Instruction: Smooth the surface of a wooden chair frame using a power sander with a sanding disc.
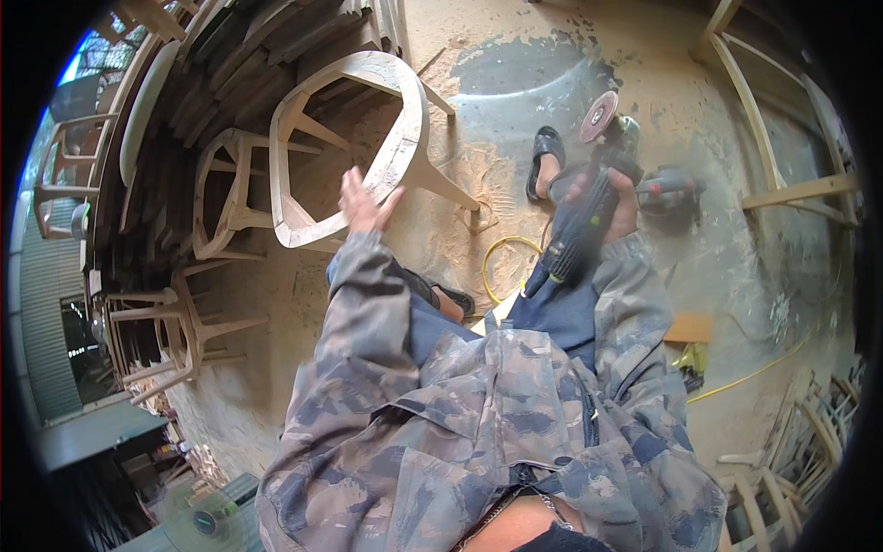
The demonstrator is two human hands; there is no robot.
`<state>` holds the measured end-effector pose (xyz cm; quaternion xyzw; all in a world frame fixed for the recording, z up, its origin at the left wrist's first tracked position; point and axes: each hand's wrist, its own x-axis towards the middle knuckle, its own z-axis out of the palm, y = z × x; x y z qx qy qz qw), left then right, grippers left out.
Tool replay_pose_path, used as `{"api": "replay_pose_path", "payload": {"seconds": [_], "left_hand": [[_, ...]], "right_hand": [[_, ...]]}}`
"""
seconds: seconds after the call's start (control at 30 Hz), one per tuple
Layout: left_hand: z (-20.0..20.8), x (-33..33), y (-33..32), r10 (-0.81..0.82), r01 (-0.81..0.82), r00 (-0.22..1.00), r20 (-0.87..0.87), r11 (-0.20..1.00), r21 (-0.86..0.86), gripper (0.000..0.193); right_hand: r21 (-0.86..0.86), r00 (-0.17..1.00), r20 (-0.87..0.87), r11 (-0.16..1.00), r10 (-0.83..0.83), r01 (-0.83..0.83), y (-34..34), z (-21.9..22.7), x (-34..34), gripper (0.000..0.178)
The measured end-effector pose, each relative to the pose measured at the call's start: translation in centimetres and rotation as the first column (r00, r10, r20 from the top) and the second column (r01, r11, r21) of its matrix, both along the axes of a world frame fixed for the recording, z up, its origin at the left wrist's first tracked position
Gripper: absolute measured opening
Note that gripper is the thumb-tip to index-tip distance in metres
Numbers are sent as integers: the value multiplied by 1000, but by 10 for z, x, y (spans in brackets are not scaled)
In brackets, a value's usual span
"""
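My left hand (366, 204) rests at the near edge of a pale wooden chair frame (405, 152), its thumb apart from the outstretched fingers. The frame has a rounded, open seat ring and splayed legs, and stands on the floor ahead of me to the left. In my right hand (621, 204) is a dark angle grinder (579, 225), held out to the right, away from the frame. Its round reddish sanding disc (600, 117) points up and forward. A cord leaves the grinder's rear end near my leg.
Stacked dark boards (267, 55) line the left, with more chair frames (225, 198) beside them. A black and red power tool (671, 191) lies on the dusty floor to the right. A yellow cable (487, 262) curls near my feet. Wooden framing (800, 191) stands at the far right.
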<state>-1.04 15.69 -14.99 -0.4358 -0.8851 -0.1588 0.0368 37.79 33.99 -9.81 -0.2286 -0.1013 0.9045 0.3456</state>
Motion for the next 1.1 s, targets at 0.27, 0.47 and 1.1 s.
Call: {"api": "replay_pose_path", "payload": {"seconds": [0.27,0.47,1.1], "left_hand": [[77,36,-168,432,-349,899,78,811,-470,98],[105,8,-216,422,-272,902,95,725,-633,77],[41,46,-190,314,-479,-17,949,831,-283,45]], "right_hand": [[-151,979,-204,988,-4,-27,7,-8,-34,43],[-117,946,-323,992,10,-50,7,-17,-46,45],[52,993,-54,993,-104,106,39,-43,12,50]]}}
